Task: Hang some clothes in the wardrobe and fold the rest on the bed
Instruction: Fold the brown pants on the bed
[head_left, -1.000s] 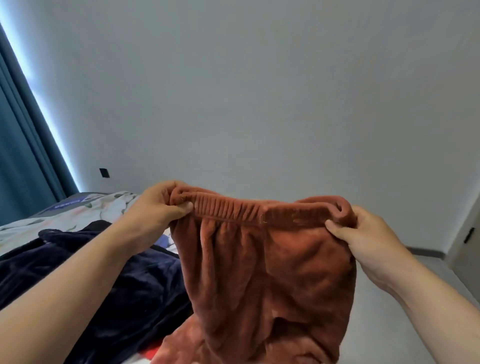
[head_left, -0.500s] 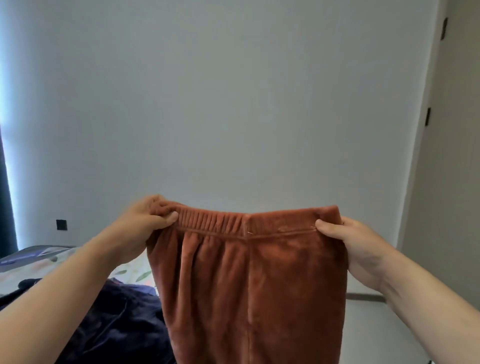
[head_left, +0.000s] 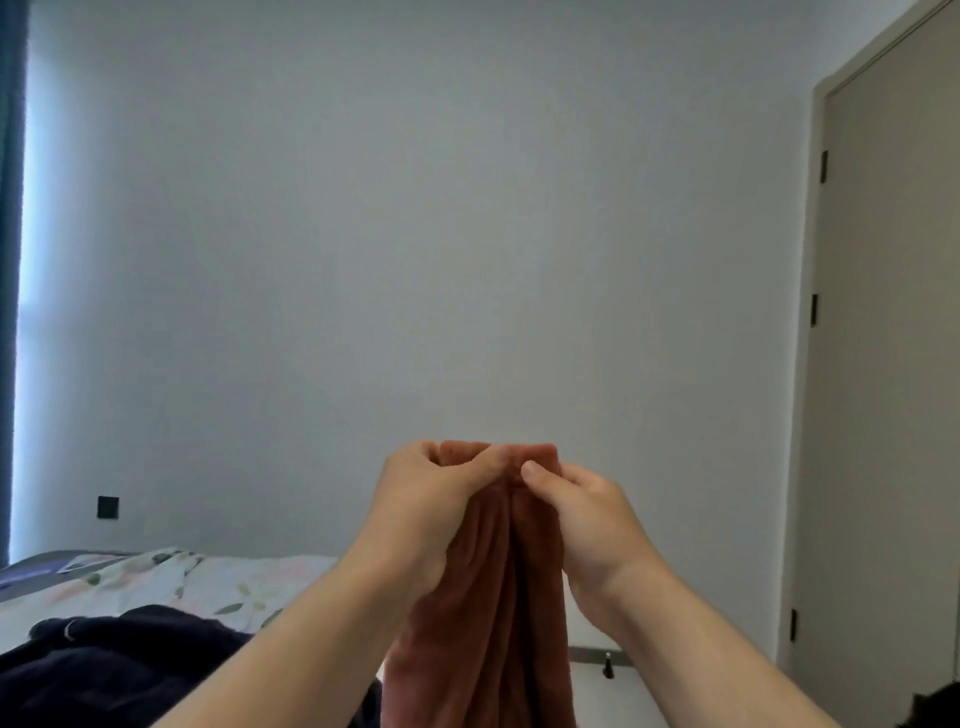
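Behind both hands, the bed (head_left: 218, 584) with its flowered cover runs off to the left, and a dark navy garment (head_left: 114, 670) lies heaped on it below the left forearm; to the right of the right hand stands a tall beige door (head_left: 893, 389), though whether it belongs to the wardrobe cannot be told. The rust-brown fleece trousers (head_left: 483, 613) hang in the air between the two hands, clear of the bed, the waistband gathered at the top and the legs dropping straight down out of the bottom of the view, so the long axis is vertical with the waist end pointing up. The cloth looks thick, plush and limp: it should be light, not slippery, in no way fragile, and it will sag wherever it is unsupported, so the sensible hold is at the doubled waistband edge, where the elastic gives firmer material to pinch. The left hand (head_left: 431, 504) is clenched round the upper edge of the fabric, thumb pressed across the front and fingers curled behind. The right hand (head_left: 587, 525) pinches the same edge just beside it, thumb tip nearly touching the left thumb. With the two sides brought together, the trousers appear folded in half lengthwise, which suits folding on the bed.
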